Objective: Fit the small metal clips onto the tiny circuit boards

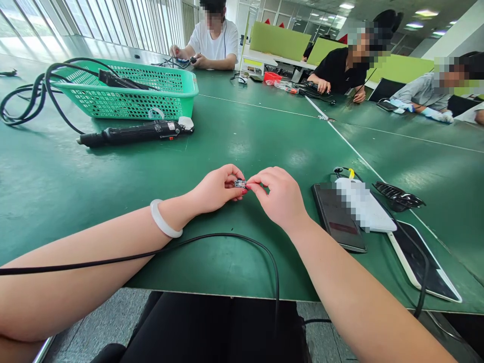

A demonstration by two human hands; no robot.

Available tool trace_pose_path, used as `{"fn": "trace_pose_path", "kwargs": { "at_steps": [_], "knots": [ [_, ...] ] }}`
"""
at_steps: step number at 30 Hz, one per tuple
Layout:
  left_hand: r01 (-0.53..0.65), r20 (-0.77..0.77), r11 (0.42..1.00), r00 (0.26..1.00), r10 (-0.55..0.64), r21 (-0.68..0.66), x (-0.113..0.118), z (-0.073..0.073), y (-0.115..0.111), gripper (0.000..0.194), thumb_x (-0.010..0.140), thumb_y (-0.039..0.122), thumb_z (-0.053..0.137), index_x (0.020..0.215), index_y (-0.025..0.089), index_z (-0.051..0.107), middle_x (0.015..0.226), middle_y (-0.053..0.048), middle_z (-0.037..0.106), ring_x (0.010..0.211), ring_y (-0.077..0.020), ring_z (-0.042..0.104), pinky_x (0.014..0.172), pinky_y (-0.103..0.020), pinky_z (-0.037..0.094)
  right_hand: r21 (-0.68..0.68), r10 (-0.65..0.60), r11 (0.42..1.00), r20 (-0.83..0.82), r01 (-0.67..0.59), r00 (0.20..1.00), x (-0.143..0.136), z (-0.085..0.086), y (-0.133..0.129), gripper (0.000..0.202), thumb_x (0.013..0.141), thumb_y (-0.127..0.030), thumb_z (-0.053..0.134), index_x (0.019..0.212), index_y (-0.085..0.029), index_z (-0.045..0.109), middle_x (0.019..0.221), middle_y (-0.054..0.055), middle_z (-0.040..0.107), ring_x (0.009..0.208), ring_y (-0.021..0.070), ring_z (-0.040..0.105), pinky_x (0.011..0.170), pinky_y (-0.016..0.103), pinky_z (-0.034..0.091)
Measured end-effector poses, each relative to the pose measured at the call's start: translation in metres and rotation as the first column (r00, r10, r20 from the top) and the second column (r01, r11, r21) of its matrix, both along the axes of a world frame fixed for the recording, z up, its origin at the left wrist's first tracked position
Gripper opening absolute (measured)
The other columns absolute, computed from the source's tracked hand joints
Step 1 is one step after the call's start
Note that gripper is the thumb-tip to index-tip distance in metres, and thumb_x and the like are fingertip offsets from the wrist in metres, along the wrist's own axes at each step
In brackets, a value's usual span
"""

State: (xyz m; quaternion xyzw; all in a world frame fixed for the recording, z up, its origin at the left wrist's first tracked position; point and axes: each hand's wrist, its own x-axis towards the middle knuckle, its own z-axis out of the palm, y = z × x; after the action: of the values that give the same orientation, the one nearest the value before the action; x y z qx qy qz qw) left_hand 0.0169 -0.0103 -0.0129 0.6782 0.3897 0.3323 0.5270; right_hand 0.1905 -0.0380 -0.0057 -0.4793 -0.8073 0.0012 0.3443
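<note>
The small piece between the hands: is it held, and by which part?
The left hand holds the small piece around its left end. The right hand is at its right end; whether it grips cannot be told.

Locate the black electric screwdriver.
In the head view, the black electric screwdriver lies at left on the green tabletop, just in front of the mint-green perforated basket, beyond and left of the left hand.

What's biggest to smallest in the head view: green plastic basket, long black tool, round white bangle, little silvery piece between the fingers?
Green plastic basket
Long black tool
Round white bangle
Little silvery piece
</note>
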Motion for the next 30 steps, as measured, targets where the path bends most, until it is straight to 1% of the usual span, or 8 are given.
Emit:
{"fn": "trace_pose_path", "kwargs": {
  "at_steps": [5,15,25,30],
  "knots": [
    [0.039,-0.057,0.997,0.998,-0.036,0.063,-0.0015,-0.002,0.0009,0.02,0.075,0.018,0.063,0.087,0.019,0.047,0.065,0.003,0.061,0.062,-0.0108,0.059,0.063,-0.026,0.046,0.012,0.01,1.0,0.013,-0.01,1.0,-0.0026,-0.0009,-0.0003,0.017,0.086,-0.019,0.053,0.078,-0.02,0.068,0.081,0.003,0.067,0.079,0.0171,0.055,0.072,0.031,0.044],
    [0.05,-0.058,0.995,0.997,-0.045,0.088,-0.0023,-0.0028,0.0007,0.019,0.075,0.019,0.062,0.087,0.019,0.048,0.067,0.002,0.062,0.063,-0.0111,0.059,0.063,-0.026,0.046,-0.005,0.006,1.0,0.024,-0.006,1.0,-0.0039,0.002,-0.0041,0.015,0.085,-0.019,0.054,0.077,-0.02,0.067,0.08,0.003,0.067,0.078,0.0172,0.055,0.071,0.031,0.044],
    [0.054,-0.059,0.997,0.997,-0.05,0.06,-0.0021,-0.0016,0.0,0.019,0.075,0.017,0.062,0.086,0.018,0.047,0.066,0.003,0.062,0.062,-0.0098,0.058,0.063,-0.025,0.046,0.007,-0.002,1.0,0.033,0.002,0.999,-0.0031,0.0008,-0.0032,0.016,0.085,-0.021,0.054,0.078,-0.02,0.068,0.079,0.003,0.067,0.076,0.0172,0.054,0.068,0.031,0.043],
    [0.039,-0.022,0.999,0.999,-0.039,0.0,-0.0003,0.0,-0.0005,0.02,0.076,0.016,0.063,0.087,0.018,0.046,0.065,0.003,0.061,0.061,-0.0095,0.058,0.065,-0.026,0.047,-0.001,-0.001,1.0,0.013,0.001,1.0,-0.0019,0.0018,-0.0035,0.016,0.085,-0.021,0.054,0.078,-0.02,0.068,0.079,0.003,0.067,0.077,0.0167,0.055,0.07,0.03,0.043]
  ]
}}
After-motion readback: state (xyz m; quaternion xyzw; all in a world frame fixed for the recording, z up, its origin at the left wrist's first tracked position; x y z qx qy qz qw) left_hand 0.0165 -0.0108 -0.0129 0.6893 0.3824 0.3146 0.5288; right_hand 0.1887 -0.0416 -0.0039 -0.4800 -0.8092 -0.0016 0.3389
